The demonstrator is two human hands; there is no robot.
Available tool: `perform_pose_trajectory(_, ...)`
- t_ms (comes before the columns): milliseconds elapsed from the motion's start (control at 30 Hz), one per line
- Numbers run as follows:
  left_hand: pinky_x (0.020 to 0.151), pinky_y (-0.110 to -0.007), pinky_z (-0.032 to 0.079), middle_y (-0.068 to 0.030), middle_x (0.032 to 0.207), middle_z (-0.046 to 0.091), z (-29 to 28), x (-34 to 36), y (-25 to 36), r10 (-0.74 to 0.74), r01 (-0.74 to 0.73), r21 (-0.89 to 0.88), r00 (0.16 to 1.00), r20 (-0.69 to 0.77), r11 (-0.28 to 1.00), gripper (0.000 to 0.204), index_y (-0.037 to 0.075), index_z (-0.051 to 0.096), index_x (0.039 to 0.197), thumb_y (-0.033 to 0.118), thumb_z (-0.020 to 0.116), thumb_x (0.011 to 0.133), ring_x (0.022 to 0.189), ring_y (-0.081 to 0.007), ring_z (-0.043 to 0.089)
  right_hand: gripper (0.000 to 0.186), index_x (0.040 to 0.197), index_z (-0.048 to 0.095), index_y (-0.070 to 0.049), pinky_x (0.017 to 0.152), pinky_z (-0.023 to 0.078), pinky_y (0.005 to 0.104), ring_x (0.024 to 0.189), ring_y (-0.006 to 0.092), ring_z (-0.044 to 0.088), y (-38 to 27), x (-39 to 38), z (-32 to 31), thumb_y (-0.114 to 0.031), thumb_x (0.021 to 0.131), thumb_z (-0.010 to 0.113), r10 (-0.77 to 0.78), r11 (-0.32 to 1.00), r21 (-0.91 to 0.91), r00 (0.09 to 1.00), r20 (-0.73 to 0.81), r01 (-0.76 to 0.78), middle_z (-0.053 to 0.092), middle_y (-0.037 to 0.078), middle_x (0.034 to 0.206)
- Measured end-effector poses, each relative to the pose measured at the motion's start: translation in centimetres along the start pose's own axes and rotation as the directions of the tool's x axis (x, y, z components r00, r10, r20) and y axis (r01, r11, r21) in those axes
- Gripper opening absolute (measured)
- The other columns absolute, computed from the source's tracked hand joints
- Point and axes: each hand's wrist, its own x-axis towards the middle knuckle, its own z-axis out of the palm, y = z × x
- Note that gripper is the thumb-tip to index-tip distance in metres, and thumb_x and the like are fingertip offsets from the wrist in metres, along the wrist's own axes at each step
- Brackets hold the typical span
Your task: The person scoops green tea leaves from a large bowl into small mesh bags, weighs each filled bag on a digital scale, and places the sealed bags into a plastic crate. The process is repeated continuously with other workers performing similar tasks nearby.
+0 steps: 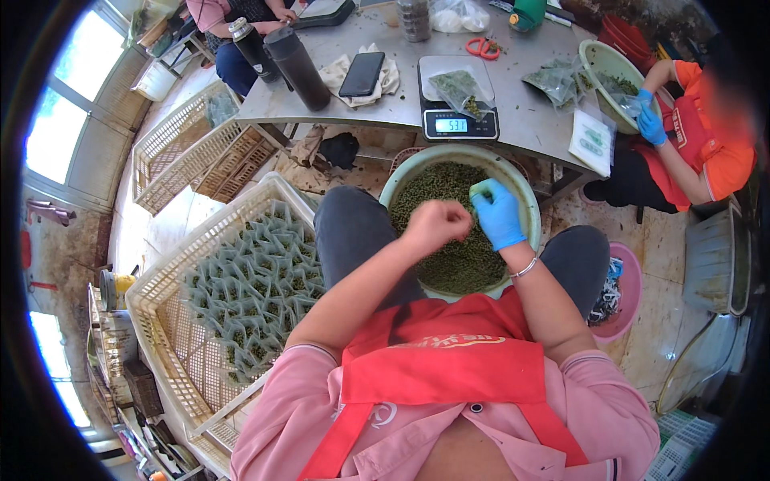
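Observation:
Between my knees stands a pale green basin filled with small green berries that look like peppercorns. My left hand, bare, is over the basin with its fingers curled closed; whatever it holds is hidden. Just right of it, my right hand wears a blue glove and has its fingers bent together over the berries. Its fingertips look greenish, but I cannot make out what is in them. Beyond the basin, a clear bag of green berries lies on a digital scale with a lit display.
At left, a plastic crate holds many filled clear bags. The metal table carries a dark tumbler, a phone and red scissors. A gloved co-worker handles another basin. A pink basin stands right.

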Motion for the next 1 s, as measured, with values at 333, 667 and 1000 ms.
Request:
perform_pose_trajectory(333, 0.061, -0.035, 0.050, -0.0084, 0.085, 0.066, -4.0, 1.3, 0.0, 0.459, -0.391, 0.670, 0.885, 0.084, 0.631, 0.031, 0.015, 0.064, 0.099, 0.033, 0.068, 0.074, 0.073, -0.0249, 0.064, 0.021, 0.103, 0.063, -0.002, 0.075, 0.050, 0.0313, 0.084, 0.0240, 0.064, 0.8, 2.1, -2.8, -0.008, 0.084, 0.055, -0.190, 0.920, -0.323, 0.973, 0.130, 0.223, 0.064, 0.014, 0.098)
perform_pose_trajectory(667, 0.058, -0.033, 0.050, -0.0063, 0.071, 0.066, -10.9, 6.6, -3.5, 0.341, 0.012, 0.512, 0.732, -0.590, 0.859, 0.018, 0.015, 0.066, 0.091, 0.027, 0.065, 0.078, 0.065, -0.0220, 0.065, 0.028, 0.109, 0.058, -0.012, 0.074, 0.051, 0.0391, 0.089, 0.0314, 0.060, -2.2, 11.5, 0.8, -0.017, 0.082, 0.051, -0.398, 0.708, -0.633, 0.917, 0.007, 0.313, 0.056, 0.008, 0.119)
perform_pose_trajectory(1000, 0.060, -0.038, 0.049, -0.0077, 0.070, 0.065, -10.8, 10.3, -2.8, 0.640, 0.129, 0.765, 0.471, -0.607, 0.631, 0.040, 0.016, 0.056, 0.109, 0.028, 0.067, 0.072, 0.065, -0.0297, 0.064, 0.012, 0.088, 0.060, -0.010, 0.061, 0.051, 0.0416, 0.070, 0.0326, 0.062, -10.5, 14.7, 4.8, -0.014, 0.081, 0.051, -0.392, 0.402, -0.663, 0.773, 0.499, 0.632, 0.059, 0.009, 0.101)
